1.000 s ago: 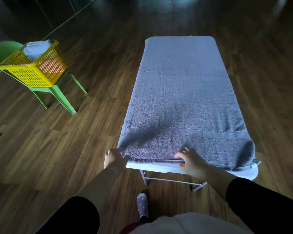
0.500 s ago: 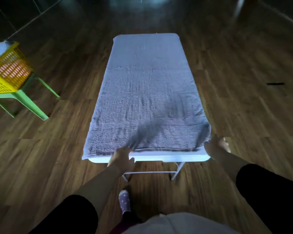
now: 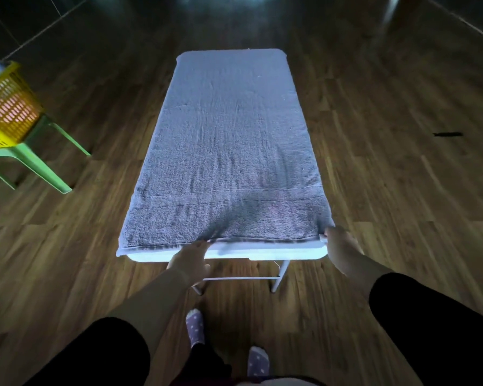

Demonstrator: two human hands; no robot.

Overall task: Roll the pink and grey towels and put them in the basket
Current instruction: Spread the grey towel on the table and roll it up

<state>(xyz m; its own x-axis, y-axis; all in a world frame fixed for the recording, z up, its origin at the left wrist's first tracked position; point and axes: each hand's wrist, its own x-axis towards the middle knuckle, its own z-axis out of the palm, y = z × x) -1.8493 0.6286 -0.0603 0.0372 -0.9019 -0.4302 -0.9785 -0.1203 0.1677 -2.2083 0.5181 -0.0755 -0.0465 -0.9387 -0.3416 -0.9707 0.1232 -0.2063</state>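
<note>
Wood floor (image 3: 388, 176) surrounds a table (image 3: 262, 253) under the grey towel (image 3: 229, 149). The left hand (image 3: 188, 261) pinches its hem, the right hand (image 3: 340, 246) its corner.

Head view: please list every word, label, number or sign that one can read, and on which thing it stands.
None: there is no readable text anywhere in this view.
The grey towel, white table, yellow basket and green chair show no lettering.
The socks carry only pale dots, no words.

Head cam looks fwd/down along grey towel (image 3: 234, 140), near end close.
</note>
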